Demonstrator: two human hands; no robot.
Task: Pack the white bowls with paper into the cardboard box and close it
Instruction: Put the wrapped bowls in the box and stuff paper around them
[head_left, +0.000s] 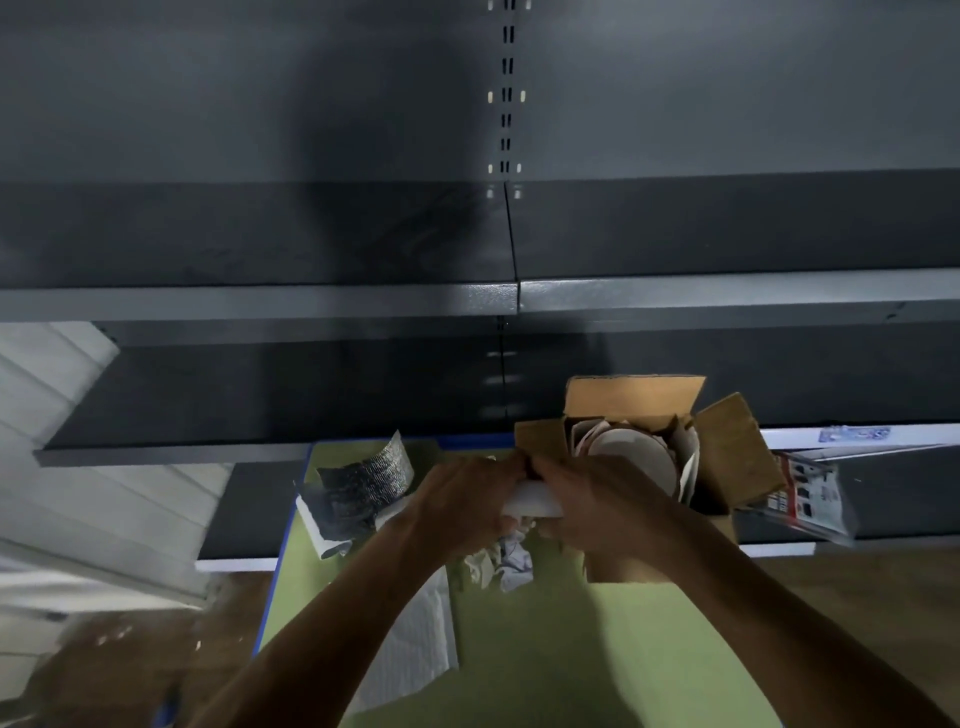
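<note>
There is only one view, from a camera on the person's head. It looks forward and down, but tilted rather high: the dark shelves (260, 301) fill the upper half of the picture, and the table (545, 649) takes only the lower middle part. The lens is wide, so the straight shelf edges bend and the forearms spread out toward the bottom corners. The camera is near the work: the left hand (462, 504) and right hand (597, 504) meet a little below the centre, and the box (737, 452) stands just behind them, to the right. The floor shows at both lower sides. The picture is somewhat blurred at the edges.
</note>
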